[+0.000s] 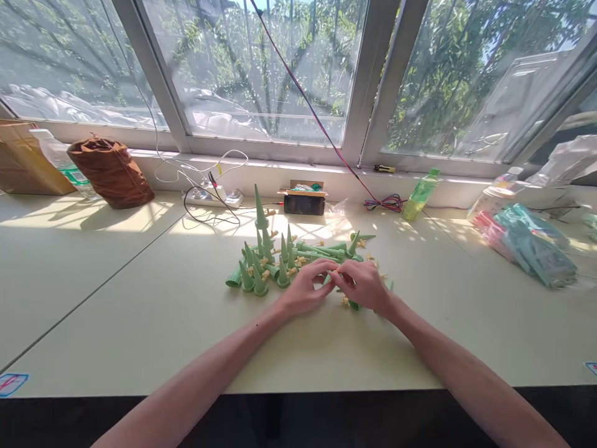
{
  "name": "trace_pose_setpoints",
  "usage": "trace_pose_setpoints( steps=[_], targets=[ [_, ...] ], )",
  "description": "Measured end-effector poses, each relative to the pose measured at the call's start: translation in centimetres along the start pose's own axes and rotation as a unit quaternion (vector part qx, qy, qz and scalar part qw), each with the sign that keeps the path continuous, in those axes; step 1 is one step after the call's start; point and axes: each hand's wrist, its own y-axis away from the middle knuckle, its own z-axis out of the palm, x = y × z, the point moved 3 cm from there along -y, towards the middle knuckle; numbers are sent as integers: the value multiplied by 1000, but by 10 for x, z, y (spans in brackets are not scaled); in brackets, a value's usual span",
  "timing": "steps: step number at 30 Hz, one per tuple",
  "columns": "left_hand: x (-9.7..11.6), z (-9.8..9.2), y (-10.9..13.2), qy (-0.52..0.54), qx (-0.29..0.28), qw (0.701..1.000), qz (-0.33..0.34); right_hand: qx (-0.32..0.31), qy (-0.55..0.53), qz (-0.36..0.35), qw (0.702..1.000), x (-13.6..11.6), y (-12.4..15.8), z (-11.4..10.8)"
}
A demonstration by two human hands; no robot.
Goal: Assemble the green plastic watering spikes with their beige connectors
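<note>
My left hand [311,287] is closed, with part of a green plastic cone spike [327,279] showing between its thumb and fingers. Against it, my right hand [364,283] pinches with thumb and forefinger at the spike's end; whatever small part lies there is mostly hidden. Left of my hands, several green cone spikes [260,283] stand point up on the table. Small yellow valves [292,270] stick out among them. Behind my hands lies a heap of green ribbed tubes [321,250]. A yellow valve piece [345,301] rests just below my right hand.
The pale table [140,330] runs along the window. At its back are a brown cloth bag [111,171], a power strip [212,196], a small black box [304,204], coiled red-black wire [385,203] and a green bottle [420,194]. Plastic packets [536,246] lie at right.
</note>
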Motion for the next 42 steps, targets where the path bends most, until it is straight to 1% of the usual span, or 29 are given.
trace_pose_setpoints(
  steps=[26,31,34,39,42],
  targets=[
    [0,-2,0,-66,11,997,24,7,3,2,1000,1,-1,1],
    [0,-2,1,-104,31,993,39,1,-10,17,1000,2,-1,1],
    [-1,-3,1,-120,48,991,34,-7,-10,39,999,5,0,2],
    [-3,-6,2,-160,100,982,19,-24,-31,82,996,8,1,3],
    [-4,-6,2,-183,106,977,20,-45,-48,87,994,9,1,4]
  ],
)
